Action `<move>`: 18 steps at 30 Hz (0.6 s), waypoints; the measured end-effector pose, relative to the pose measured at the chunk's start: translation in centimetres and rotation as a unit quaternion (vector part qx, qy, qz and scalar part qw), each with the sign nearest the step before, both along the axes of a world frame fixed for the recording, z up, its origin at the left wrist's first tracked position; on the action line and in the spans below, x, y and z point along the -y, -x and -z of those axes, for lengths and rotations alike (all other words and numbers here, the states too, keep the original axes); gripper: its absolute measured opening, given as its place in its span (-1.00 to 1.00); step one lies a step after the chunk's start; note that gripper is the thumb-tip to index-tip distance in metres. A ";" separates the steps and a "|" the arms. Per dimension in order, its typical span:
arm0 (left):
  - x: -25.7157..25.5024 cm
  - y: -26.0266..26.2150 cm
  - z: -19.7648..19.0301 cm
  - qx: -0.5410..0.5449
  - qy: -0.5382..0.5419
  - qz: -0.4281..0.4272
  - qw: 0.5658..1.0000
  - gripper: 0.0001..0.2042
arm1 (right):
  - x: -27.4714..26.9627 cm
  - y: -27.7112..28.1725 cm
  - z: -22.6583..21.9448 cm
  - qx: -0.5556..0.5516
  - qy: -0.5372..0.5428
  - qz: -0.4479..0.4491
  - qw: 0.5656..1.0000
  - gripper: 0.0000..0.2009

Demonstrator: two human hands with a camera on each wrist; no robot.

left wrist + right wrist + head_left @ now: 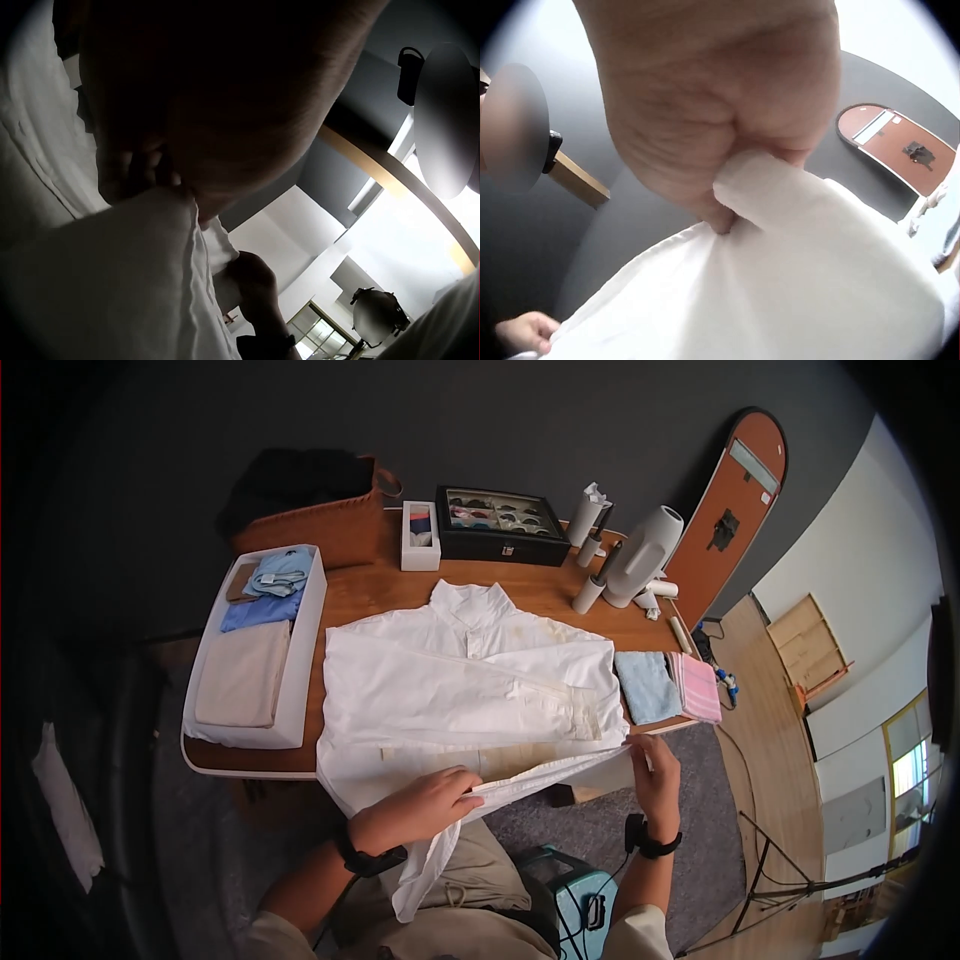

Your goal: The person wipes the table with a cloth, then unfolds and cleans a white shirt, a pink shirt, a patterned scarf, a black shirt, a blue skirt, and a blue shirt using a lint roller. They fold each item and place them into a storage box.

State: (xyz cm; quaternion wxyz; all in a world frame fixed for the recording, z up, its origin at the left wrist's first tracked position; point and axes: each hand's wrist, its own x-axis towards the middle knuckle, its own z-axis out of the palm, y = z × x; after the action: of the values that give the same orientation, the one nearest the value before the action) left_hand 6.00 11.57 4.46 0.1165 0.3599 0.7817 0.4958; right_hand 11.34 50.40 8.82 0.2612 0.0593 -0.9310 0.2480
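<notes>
Loosely spread, a white shirt (pixel 430 680) overhangs the near side of the table (pixel 350 592).
Left hand (pixel 420 806) and right hand (pixel 657 775) pinch its near edge; likely light, soft, crease-prone, best held at both ends.

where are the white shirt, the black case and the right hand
white shirt (pixel 455 685): head view, on the fabric near its middle
black case (pixel 478 547): head view, on its front wall, beside the clasp
right hand (pixel 656 774): head view, on the middle of the hand
</notes>
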 end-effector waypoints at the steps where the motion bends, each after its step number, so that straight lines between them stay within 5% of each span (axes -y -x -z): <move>1: 0.4 0.2 -0.4 -0.007 0.008 0.010 1.000 -0.79 | 0.2 0.5 -0.5 0.000 0.002 0.001 1.000 -0.83; 13: 2.3 1.8 -5.1 -0.065 0.035 -0.012 0.997 -0.84 | 1.7 0.4 -4.3 0.007 -0.057 -0.034 0.998 -0.75; 18: 1.1 8.1 -8.1 -0.038 0.085 -0.021 0.995 -0.84 | -0.3 7.4 -7.6 0.009 -0.122 -0.042 0.992 -0.79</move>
State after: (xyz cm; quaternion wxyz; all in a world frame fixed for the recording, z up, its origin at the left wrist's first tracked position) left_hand -2.10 10.48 12.54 0.1063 0.3512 0.8321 0.4158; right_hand 3.93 50.68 16.45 0.2331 0.1280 -0.9532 0.1437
